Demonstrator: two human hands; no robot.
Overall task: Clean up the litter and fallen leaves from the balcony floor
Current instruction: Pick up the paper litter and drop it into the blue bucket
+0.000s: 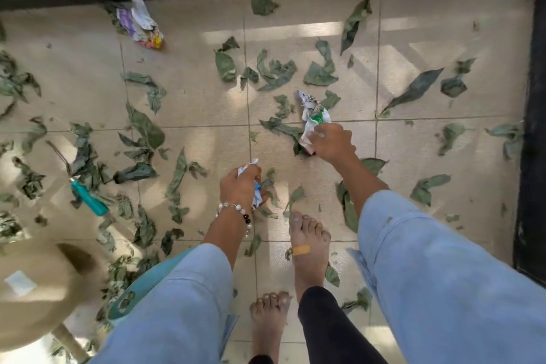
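Dry green leaves (274, 69) lie scattered over the beige tiled balcony floor (192, 97). My right hand (332, 143) grips a crumpled white and green wrapper (313, 118) just above the tiles at centre right. My left hand (240, 185) holds a crumpled white and blue paper (257, 195) lower down at centre. Another crumpled wrapper, purple, white and yellow (140, 22), lies by the far wall at upper left, apart from both hands.
A screwdriver with a teal handle (88, 198) lies among leaves at left. A tan plastic stool (35, 289) and a teal dustpan-like item (124, 301) sit at lower left. My bare feet (308, 248) stand at the bottom centre. A dark ledge (531, 127) bounds the right side.
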